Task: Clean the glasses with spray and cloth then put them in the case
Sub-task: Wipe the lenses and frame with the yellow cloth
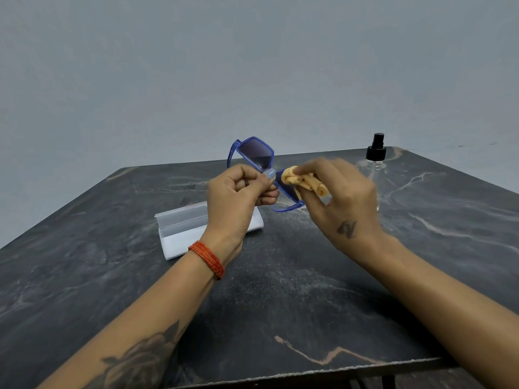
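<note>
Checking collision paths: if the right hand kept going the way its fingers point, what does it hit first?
The right hand points up-left, already pressing the orange cloth onto the blue glasses. Beyond those, probably the left hand holding the frame, though depth is unclear.

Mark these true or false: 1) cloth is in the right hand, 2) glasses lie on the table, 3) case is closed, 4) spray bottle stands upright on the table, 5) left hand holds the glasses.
1) True. The right hand presses the orange cloth against one lens.
2) False. The blue glasses are held up above the table.
3) False. The white case lies open on the table, partly hidden behind the left wrist.
4) True. The spray bottle stands upright at the far right of the table, cap on top.
5) True. The left hand pinches the glasses near the bridge.
</note>
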The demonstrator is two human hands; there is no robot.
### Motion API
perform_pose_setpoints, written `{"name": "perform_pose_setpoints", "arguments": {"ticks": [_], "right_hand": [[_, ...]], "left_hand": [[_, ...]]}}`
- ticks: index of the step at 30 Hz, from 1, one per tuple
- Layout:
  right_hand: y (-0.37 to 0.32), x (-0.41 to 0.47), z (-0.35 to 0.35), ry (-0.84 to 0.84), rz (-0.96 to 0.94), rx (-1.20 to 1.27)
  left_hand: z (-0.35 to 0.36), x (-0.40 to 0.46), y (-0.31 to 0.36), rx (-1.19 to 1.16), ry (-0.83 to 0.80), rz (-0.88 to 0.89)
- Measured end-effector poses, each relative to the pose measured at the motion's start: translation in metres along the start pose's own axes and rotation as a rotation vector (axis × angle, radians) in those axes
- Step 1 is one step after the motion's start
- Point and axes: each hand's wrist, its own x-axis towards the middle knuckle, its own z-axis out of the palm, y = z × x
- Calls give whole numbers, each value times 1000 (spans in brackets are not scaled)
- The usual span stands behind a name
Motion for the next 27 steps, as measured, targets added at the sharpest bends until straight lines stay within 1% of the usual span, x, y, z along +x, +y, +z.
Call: {"name": "perform_pose_setpoints", "arguments": {"ticks": [2,6,10,15,21,27], "right_hand": [[0,-1,1,12,-57,10],[1,-3,3,-14,-158,4],[2,-3,4,-12,-177,14],[3,-2,4,20,-100,9],[7,2,1,27,28,-11],[6,0,0,-10,83,-31]], "left_hand": [[1,0,0,9,-5,5],[1,-1,1,9,-12,18],[1,-2,2,19,-20,22],[0,-1,2,20,-58,17],[-1,1,0,0,-58,15],[-1,1,-2,-9,-27,33]]}}
